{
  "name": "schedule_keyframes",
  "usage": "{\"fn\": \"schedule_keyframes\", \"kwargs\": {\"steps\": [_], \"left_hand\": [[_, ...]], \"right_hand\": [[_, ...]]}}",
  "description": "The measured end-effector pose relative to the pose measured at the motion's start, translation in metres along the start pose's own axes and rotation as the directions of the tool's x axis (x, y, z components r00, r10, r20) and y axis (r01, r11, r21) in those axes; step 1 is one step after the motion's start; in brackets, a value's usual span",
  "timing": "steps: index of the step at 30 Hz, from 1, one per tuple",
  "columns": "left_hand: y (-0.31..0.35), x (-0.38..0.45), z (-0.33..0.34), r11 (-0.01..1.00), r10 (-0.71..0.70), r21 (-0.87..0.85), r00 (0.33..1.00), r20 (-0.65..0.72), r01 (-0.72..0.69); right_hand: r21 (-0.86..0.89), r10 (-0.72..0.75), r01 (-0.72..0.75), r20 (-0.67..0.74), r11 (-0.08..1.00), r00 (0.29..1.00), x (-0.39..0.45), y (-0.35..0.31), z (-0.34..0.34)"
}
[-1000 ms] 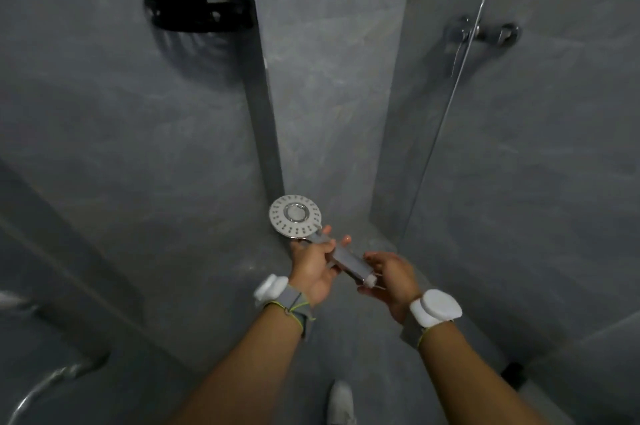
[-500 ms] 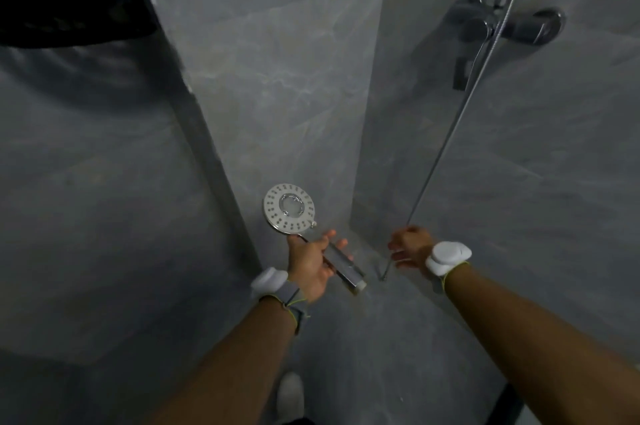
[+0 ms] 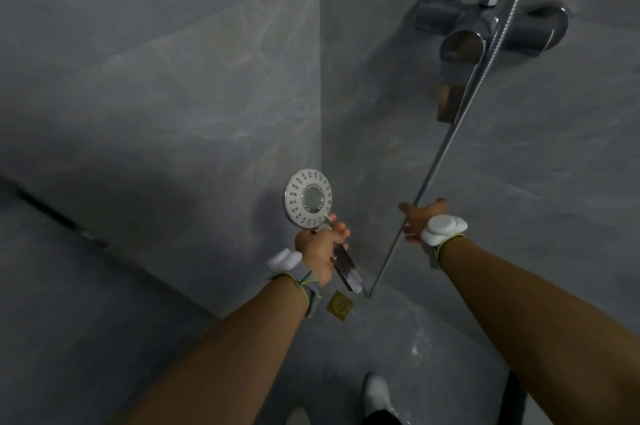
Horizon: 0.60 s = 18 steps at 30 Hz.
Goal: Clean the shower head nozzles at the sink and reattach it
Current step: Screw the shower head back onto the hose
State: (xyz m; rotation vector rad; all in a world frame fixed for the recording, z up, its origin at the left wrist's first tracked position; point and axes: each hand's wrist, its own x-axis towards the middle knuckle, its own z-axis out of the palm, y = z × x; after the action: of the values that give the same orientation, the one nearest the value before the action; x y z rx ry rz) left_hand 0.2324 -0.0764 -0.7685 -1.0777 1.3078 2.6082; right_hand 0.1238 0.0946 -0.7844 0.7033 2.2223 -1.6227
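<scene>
Up close, I see the round chrome shower head [image 3: 309, 199], its ring of nozzles facing me, standing above my left hand [image 3: 320, 248], whose fingers wrap its flat handle. My right hand [image 3: 420, 222], arm stretched forward, grips the ribbed metal hose [image 3: 450, 133] hanging from the wall mixer [image 3: 485, 26] between grey marbled tiles.

Open air lies between the shower head [image 3: 309, 198] and hose [image 3: 446, 144]; the mixer tap [image 3: 485, 29] juts out above.
</scene>
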Motion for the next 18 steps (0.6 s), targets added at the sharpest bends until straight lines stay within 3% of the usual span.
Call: {"fn": "schedule_keyframes", "kwargs": {"steps": [2, 6, 9, 11, 14, 18], "left_hand": [[0.002, 0.024, 0.019, 1.000, -0.006, 0.027, 1.000, 0.020, 0.006], [0.000, 0.055, 0.045, 0.999, -0.031, 0.019, 1.000, 0.001, 0.031], [-0.010, 0.075, 0.061, 0.996, -0.075, -0.055, 0.997, -0.023, 0.074], [-0.016, 0.082, 0.061, 0.996, -0.080, -0.042, 0.995, -0.067, 0.077], [-0.029, 0.093, 0.062, 0.989, -0.056, 0.131, 0.988, -0.145, 0.075], [-0.041, 0.099, 0.065, 0.972, -0.050, 0.221, 0.988, -0.146, 0.082]], "right_hand": [[0.007, -0.025, 0.025, 0.000, 1.000, 1.000, 0.029, -0.012, -0.001], [-0.213, -0.116, 0.136, 0.105, 0.968, 0.988, 0.058, -0.012, 0.001], [-0.214, -0.172, 0.203, 0.156, 0.955, 0.973, 0.070, -0.011, 0.006], [-0.125, -0.213, 0.238, 0.188, 0.963, 0.959, 0.063, -0.011, 0.016], [0.039, -0.223, 0.221, 0.263, 0.975, 0.939, 0.055, -0.013, 0.026], [0.219, -0.229, 0.166, 0.300, 0.961, 0.926, 0.031, -0.015, 0.031]]}}
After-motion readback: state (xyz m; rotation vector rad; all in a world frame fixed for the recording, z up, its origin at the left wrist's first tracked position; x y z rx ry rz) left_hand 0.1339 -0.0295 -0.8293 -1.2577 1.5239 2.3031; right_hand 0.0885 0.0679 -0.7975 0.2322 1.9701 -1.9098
